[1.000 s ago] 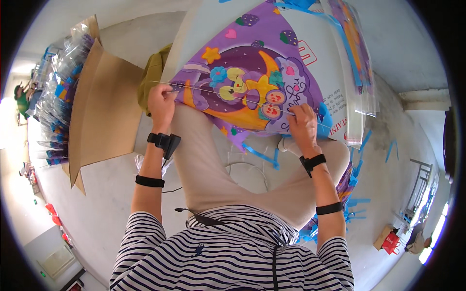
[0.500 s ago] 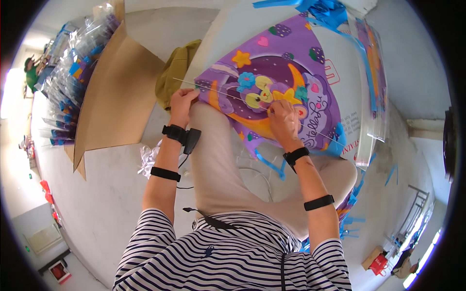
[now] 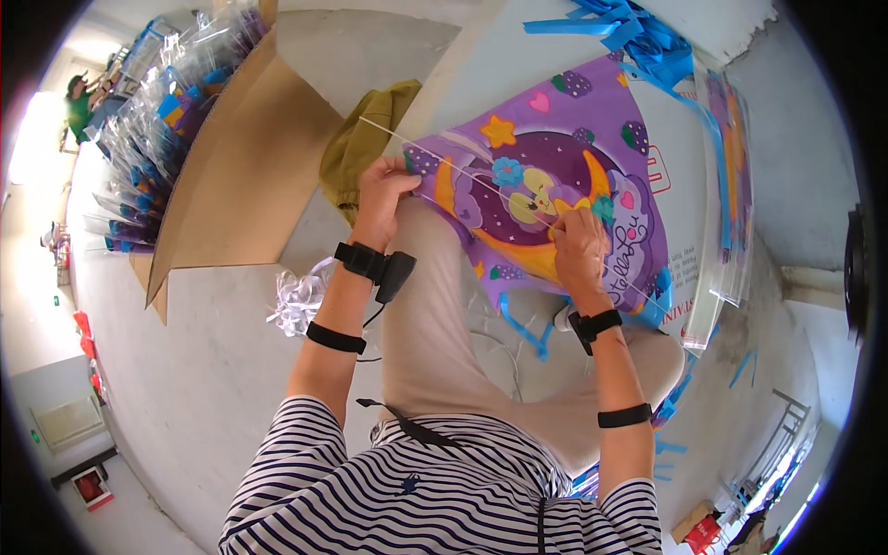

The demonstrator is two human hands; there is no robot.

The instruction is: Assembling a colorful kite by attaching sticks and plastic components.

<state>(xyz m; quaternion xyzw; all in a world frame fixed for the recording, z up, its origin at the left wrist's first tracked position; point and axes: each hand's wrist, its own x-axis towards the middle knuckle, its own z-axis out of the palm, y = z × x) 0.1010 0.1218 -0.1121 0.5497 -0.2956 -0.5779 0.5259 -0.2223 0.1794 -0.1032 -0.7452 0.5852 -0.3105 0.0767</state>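
A purple kite printed with a cartoon rabbit, moons and stars is spread over a white box and partly over my knee. A thin white rod slants across its face, its far-left end sticking out past the kite's left corner. My left hand is closed on the kite's edge near that corner, just below the rod. My right hand pinches the rod over the middle of the kite, its fingertips partly hidden. Blue ribbon hangs from the kite's lower edge.
A cardboard box holding several plastic-wrapped kites stands at left. Olive cloth lies beside it, and white ribbon on the floor. Blue ribbons and a packaged bundle rest on the white box.
The rod's left end has swung farther away from me, so the rod slants more steeply. Everything has shifted slightly right in view. Both hands remain close to the same parts of the kite.
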